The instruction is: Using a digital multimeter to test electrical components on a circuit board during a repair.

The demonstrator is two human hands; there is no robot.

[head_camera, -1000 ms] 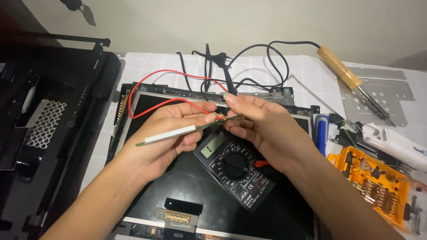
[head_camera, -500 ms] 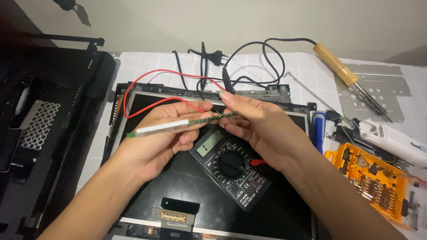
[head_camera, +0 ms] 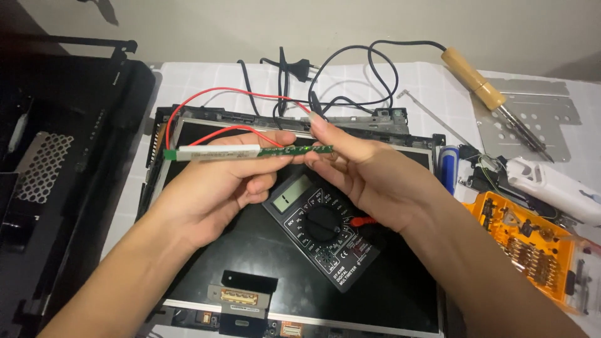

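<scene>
A long narrow green circuit strip, partly wrapped in white, is held level between both hands. My left hand pinches its middle from below. My right hand grips its right end with the fingertips. Under the hands lies a black multimeter with a grey display, resting on the back of a dark flat screen panel. A red wire loops over the panel's upper left edge and runs toward the strip.
A wooden-handled soldering iron and a perforated metal plate lie at the back right. An orange screwdriver-bit case, a white tool and a blue pen-like tool sit at right. Black cables coil behind; a black housing is left.
Both hands have lifted the strip slightly and turned it level; its left end, which pointed down-left before, now sits higher. Multimeter and panel have not moved.
</scene>
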